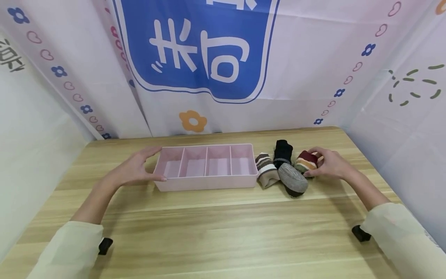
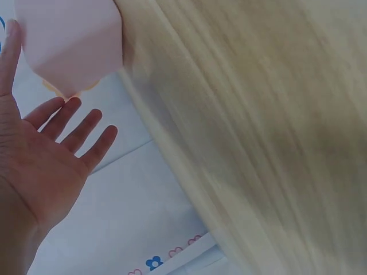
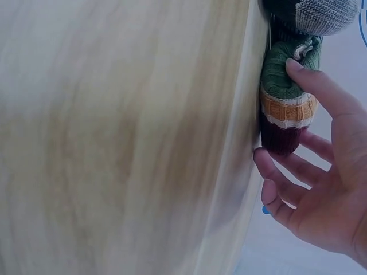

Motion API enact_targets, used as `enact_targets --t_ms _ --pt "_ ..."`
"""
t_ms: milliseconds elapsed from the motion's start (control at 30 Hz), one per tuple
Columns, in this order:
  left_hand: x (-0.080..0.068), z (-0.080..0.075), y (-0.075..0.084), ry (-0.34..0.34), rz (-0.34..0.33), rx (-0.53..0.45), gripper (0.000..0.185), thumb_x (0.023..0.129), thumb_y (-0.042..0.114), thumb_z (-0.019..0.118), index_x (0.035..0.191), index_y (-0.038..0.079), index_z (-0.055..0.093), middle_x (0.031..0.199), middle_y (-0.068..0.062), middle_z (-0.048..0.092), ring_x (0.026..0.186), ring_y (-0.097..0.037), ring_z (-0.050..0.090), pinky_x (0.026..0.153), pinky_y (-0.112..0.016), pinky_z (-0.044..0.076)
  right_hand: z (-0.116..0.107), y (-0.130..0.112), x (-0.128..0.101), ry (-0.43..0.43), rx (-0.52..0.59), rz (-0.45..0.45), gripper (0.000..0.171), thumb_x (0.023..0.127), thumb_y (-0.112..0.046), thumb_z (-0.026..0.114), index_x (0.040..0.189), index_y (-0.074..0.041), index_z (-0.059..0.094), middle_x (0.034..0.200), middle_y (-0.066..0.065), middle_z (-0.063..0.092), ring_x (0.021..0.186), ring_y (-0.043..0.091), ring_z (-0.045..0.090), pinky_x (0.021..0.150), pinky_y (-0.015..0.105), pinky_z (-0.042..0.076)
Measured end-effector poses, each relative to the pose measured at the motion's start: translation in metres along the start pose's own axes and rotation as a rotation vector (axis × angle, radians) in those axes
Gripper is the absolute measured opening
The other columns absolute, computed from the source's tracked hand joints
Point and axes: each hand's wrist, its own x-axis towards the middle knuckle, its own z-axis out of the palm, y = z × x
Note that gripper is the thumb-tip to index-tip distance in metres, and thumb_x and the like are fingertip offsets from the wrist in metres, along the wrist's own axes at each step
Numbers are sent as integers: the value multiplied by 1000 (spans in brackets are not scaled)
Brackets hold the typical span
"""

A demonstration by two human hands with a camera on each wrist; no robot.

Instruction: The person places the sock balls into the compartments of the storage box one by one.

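Note:
A pink tray (image 1: 205, 182) with four empty compartments lies mid-table; its corner (image 2: 69, 40) shows in the left wrist view. My left hand (image 1: 159, 164) spans the tray's left end, its thumb against the front corner and its fingers (image 2: 86, 123) straight and spread. Right of the tray lie three rolled socks: a beige and brown striped sock (image 1: 266, 169), a black and grey sock (image 1: 290, 179), and a maroon, orange and green sock (image 1: 306, 159). My right hand (image 1: 311, 162) grips the maroon sock (image 3: 287, 109), with the thumb on top and the fingers (image 3: 275, 172) curled round its far end.
The wooden table (image 1: 223, 232) runs on in front of the tray. White printed cloth walls (image 1: 400, 116) close in the back and both sides. The right table edge lies close behind the socks.

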Motion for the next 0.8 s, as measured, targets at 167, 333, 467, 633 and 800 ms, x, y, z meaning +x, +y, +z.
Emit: enact_targets --t_ms 167,333,467,633,800 --pt "1 5 -4 -23 -16 -49 109 77 37 91 155 -12 34 156 -34 38 141 -54 38 112 -66 33 0 0 -1 13 34 14 73 74 -24 94 128 6 56 110 26 66 86 26 72 74 37 53" --pt "1 5 -5 -45 -39 -82 108 78 37 90 157 -9 31 158 -33 35 141 -55 38 111 -67 33 0 -1 -1 21 31 9 70 74 -21 92 126 7 56 112 28 66 86 27 71 73 37 53" --pt "1 5 -5 -65 -49 -105 108 80 37 89 159 -7 29 159 -32 34 140 -56 38 110 -68 33 1 -3 -1 22 32 15 69 75 -20 92 127 7 56 112 28 66 87 28 72 73 36 53" --pt "-1 4 -4 -93 -105 -142 109 83 39 87 162 -2 24 155 -30 40 139 -50 41 108 -71 34 0 -4 0 21 40 13 67 75 -18 92 126 9 56 111 28 66 90 32 73 72 33 53" --pt "1 3 -4 -97 -114 -131 108 82 41 87 161 -2 26 138 -28 55 129 -45 50 104 -68 38 0 -2 1 39 30 17 62 76 -15 90 124 9 58 108 26 66 89 30 72 70 30 52"
